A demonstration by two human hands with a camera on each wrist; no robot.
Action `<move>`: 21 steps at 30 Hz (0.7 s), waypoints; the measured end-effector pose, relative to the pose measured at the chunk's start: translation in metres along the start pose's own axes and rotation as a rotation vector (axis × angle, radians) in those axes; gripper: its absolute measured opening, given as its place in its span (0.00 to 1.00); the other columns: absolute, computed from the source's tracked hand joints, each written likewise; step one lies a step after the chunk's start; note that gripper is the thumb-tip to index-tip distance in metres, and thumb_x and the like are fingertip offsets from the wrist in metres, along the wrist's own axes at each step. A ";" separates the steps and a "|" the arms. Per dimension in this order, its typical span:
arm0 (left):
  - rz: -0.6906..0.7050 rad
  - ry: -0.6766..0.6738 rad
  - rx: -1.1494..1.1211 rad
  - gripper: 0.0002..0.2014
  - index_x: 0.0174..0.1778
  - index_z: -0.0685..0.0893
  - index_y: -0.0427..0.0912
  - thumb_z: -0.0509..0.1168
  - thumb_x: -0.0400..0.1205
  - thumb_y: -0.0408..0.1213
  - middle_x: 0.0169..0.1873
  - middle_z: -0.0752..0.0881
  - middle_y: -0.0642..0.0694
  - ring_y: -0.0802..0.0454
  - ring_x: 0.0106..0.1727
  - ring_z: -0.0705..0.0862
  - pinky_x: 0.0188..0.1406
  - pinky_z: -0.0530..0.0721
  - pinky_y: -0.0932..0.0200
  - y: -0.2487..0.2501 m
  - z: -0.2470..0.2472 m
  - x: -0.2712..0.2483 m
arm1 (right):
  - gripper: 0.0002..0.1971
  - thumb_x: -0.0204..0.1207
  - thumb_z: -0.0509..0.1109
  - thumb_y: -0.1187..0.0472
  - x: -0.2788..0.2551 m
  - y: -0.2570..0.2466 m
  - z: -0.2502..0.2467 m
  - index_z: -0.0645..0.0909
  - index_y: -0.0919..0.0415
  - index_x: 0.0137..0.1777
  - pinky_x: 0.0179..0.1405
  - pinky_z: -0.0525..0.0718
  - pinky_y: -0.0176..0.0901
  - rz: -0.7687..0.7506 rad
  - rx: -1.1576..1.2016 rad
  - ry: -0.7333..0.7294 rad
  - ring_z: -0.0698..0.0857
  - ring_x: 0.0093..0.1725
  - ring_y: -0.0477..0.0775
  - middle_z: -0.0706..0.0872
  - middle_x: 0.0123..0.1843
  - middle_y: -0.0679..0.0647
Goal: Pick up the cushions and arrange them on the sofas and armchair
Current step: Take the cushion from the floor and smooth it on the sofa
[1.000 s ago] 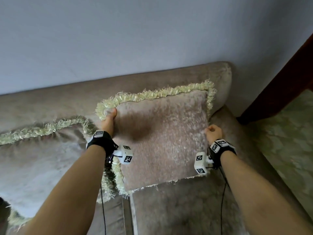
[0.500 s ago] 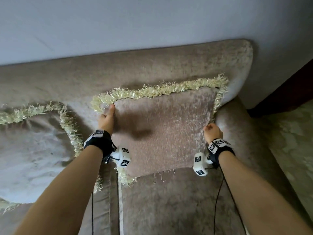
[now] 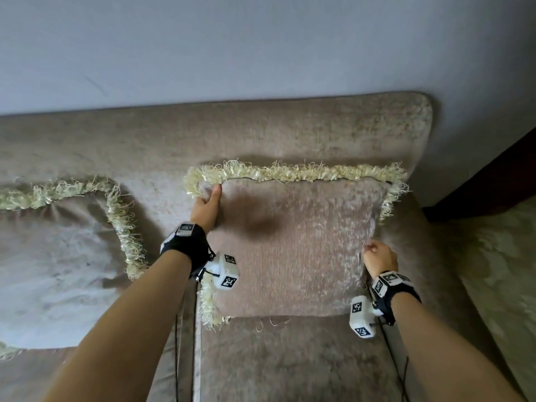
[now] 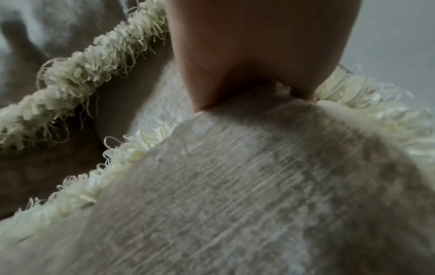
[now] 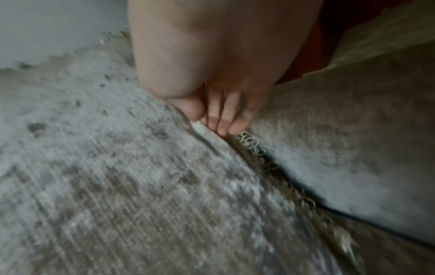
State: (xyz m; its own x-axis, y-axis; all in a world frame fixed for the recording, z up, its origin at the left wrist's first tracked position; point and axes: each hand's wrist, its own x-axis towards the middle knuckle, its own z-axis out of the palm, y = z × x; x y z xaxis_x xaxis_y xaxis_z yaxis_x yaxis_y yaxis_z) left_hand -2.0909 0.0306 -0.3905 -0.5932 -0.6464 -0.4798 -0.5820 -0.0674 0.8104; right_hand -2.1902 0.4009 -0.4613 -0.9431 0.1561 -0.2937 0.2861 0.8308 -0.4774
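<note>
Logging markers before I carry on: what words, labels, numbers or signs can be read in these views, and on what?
No readable words, brands or numbers in any view.
White cube at the left wrist: black-and-white square code patterns, no text.
White cube at the right wrist: the same kind of patterns, no text.
Left wrist band: small grey tag, its mark too small to read.
Cushion, sofa: no label visible.

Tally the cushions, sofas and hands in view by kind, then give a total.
Fringed cushions: 2, one held, one to its left
Sofas: 1
Hands: 2, left hand, right hand
Total: 5
</note>
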 end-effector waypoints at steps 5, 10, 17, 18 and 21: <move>0.051 0.140 0.174 0.33 0.69 0.76 0.34 0.56 0.83 0.62 0.66 0.81 0.37 0.38 0.66 0.79 0.64 0.74 0.50 -0.009 -0.008 0.006 | 0.11 0.81 0.59 0.63 0.016 -0.001 -0.002 0.84 0.62 0.52 0.48 0.83 0.49 -0.101 -0.131 -0.070 0.85 0.52 0.66 0.88 0.53 0.65; 0.087 0.378 0.421 0.27 0.71 0.66 0.35 0.59 0.84 0.51 0.67 0.75 0.32 0.33 0.67 0.76 0.65 0.74 0.41 0.001 -0.016 0.001 | 0.16 0.75 0.65 0.63 0.003 -0.026 -0.002 0.77 0.67 0.61 0.58 0.82 0.60 -0.061 0.004 0.155 0.80 0.62 0.67 0.79 0.64 0.65; 1.196 0.184 0.827 0.28 0.83 0.59 0.41 0.50 0.85 0.41 0.83 0.58 0.43 0.49 0.85 0.55 0.83 0.52 0.45 0.029 0.090 -0.093 | 0.24 0.80 0.63 0.61 -0.069 -0.131 -0.001 0.68 0.63 0.75 0.80 0.65 0.53 -0.882 -0.010 0.481 0.68 0.78 0.56 0.69 0.78 0.59; 1.237 0.113 0.861 0.29 0.84 0.58 0.42 0.47 0.84 0.41 0.84 0.57 0.45 0.51 0.85 0.53 0.84 0.51 0.45 0.022 0.107 -0.095 | 0.28 0.80 0.63 0.57 -0.072 -0.135 0.017 0.63 0.63 0.79 0.81 0.62 0.54 -0.949 -0.060 0.449 0.65 0.80 0.56 0.67 0.80 0.59; 1.183 0.193 0.924 0.29 0.85 0.57 0.48 0.43 0.85 0.46 0.84 0.54 0.49 0.53 0.85 0.52 0.84 0.50 0.48 -0.003 0.112 -0.046 | 0.31 0.83 0.51 0.48 -0.033 -0.127 0.052 0.58 0.58 0.84 0.83 0.53 0.58 -0.954 -0.238 0.481 0.55 0.85 0.52 0.59 0.85 0.54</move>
State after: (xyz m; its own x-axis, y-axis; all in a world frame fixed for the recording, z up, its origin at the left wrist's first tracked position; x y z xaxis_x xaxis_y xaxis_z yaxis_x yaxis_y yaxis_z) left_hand -2.1239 0.1453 -0.4085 -0.9188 -0.0769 0.3871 -0.0143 0.9867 0.1620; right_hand -2.1861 0.2622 -0.4342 -0.7416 -0.4569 0.4912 -0.5885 0.7946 -0.1494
